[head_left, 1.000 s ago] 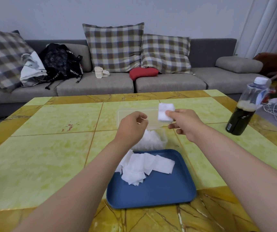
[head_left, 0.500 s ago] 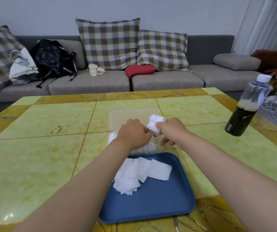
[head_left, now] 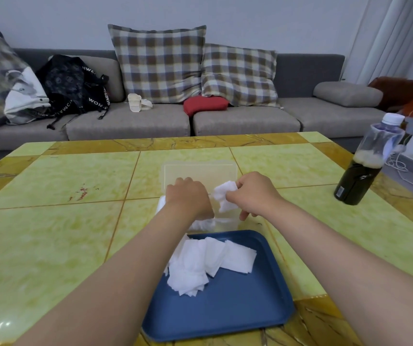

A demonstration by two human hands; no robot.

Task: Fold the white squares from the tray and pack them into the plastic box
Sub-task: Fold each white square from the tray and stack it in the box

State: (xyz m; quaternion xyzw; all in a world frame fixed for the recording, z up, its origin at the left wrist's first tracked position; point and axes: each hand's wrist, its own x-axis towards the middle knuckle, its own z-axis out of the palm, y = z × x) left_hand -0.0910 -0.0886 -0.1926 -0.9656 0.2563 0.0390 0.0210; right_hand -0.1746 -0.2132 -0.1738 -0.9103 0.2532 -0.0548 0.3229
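Two hands over the clear plastic box [head_left: 230,220], which sits on the table [head_left: 50,233] just past the far edge of the blue tray [head_left: 237,315], touching or nearly so. Box lid [head_left: 200,169] open, lying behind the box

Right hand [head_left: 252,193] pinches one folded white square [head_left: 225,194] between thumb and fingertips, other fingers curled under. This square is crumpled a bit and hangs over the right part of the box, at rim height, can't tell if it touches anything inside

Left hand [head_left: 188,196] down in the left part of the box, back of hand to camera, knuckles bent, fingers hidden, so can't tell if it grips anything or just presses. Packed white squares [head_left: 200,224] show under and left of its wrist, inside the box

Loose pile of unfolded white squares [head_left: 200,263] on the tray, far-left part, fanned and overlapping. Left forearm crosses over the tray's left side

Dark bottle [head_left: 365,166] with white cap stands upright near the right table edge, well apart from the box. Grey sofa [head_left: 250,121] behind the table with plaid cushions [head_left: 160,63], a red cushion [head_left: 205,104] and a black bag [head_left: 73,83]
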